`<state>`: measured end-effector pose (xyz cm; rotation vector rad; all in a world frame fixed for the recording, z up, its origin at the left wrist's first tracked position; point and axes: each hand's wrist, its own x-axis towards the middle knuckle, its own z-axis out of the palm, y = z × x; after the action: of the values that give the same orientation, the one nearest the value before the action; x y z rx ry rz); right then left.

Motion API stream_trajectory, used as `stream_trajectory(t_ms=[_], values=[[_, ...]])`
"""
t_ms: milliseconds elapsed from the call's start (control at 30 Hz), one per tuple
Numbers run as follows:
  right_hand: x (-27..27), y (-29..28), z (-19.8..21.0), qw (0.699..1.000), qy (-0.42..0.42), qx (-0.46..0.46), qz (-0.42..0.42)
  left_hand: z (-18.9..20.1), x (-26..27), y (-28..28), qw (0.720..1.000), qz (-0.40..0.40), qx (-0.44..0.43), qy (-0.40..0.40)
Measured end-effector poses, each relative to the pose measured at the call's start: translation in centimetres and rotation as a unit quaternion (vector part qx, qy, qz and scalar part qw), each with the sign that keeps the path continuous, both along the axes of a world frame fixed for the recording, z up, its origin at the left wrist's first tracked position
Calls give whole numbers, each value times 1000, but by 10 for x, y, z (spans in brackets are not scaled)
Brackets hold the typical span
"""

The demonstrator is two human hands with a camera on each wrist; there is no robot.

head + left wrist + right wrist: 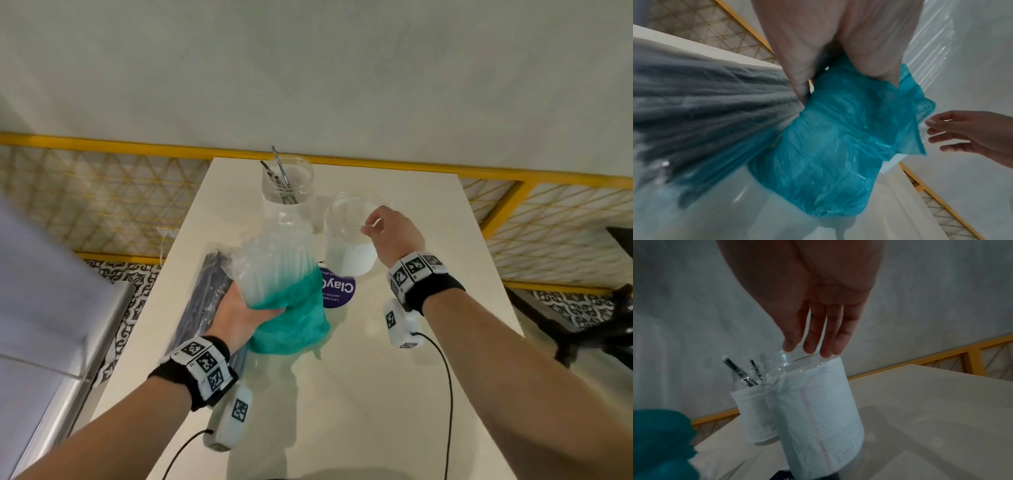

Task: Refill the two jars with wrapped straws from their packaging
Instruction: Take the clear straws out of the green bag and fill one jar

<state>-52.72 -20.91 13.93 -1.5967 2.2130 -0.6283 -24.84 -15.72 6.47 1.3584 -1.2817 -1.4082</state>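
My left hand (239,315) grips a plastic bag of white wrapped straws (274,260) around its middle; the bag's lower end is teal (828,146) and it stands tilted above the table. My right hand (394,229) pinches the rim of a glass jar (349,253) wrapped in white paper towel (818,402), with the fingertips (809,350) at the rim. The jar leans with its mouth toward the bag. Behind it stands a second wrapped jar (287,181) holding a few black straws (735,369).
A flat pack of black straws (205,291) lies on the white table (376,394) under my left hand. A purple round sticker (337,291) sits between bag and jar. A yellow railing (102,144) runs behind the table; a grey seat (41,308) is left.
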Motion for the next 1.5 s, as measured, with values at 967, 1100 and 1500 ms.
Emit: stream_trajectory(t_ms=[967,1100,1500], values=[[-20,150,-4,968,-143,-175,-113,-4,-12,47,991,-129,-6,-29],[-12,127,17,981,-121,-142,-61,-3,-13,53,994,-108,2,-21],[39,123,30,977,-88,-193,16,-4,3,55,993,-111,9,-29]])
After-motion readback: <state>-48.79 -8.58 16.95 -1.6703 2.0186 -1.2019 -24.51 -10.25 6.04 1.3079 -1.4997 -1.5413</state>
